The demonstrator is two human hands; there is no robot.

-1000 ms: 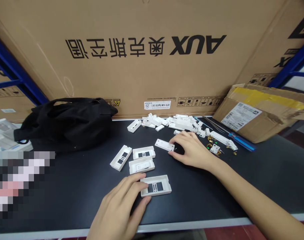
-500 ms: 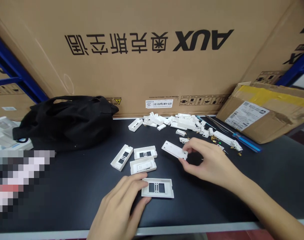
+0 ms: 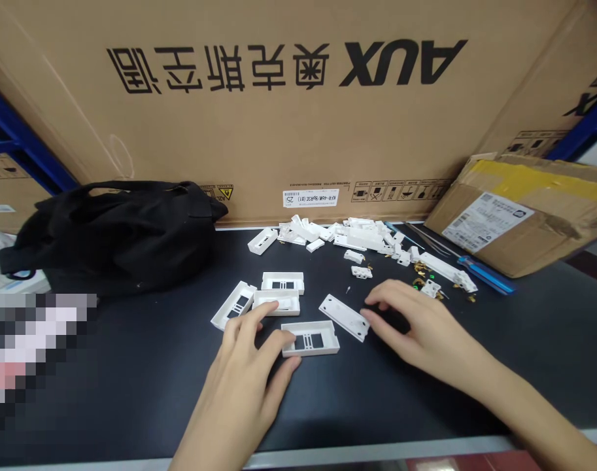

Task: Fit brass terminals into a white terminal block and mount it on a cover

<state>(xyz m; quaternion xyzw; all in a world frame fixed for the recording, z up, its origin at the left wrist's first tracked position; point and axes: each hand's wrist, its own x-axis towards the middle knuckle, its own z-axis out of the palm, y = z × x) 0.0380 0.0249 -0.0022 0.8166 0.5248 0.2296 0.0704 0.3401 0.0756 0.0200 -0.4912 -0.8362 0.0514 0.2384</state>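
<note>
My left hand has its thumb and index finger closed on the left end of a shallow white plastic case with slotted openings. Its middle finger reaches over another white case behind, touching or hovering over a small white piece inside. Two more slotted cases, one upright to my view and one slanted, lie beside these. A flat white cover plate with holes at its ends lies on the dark mat. At the plate's right end, my right hand has thumb and fingers apart, fingertips near or touching its edge.
White plastic parts and small brass bits are piled toward the back. A blue-handled screwdriver lies by a taped carton. A black bag sits at left, before a large carton.
The cover plate has gone from my right hand's pinch to the mat, and that hand's fingers have opened. My left middle finger has stretched to the case behind. The view has shifted slightly.
</note>
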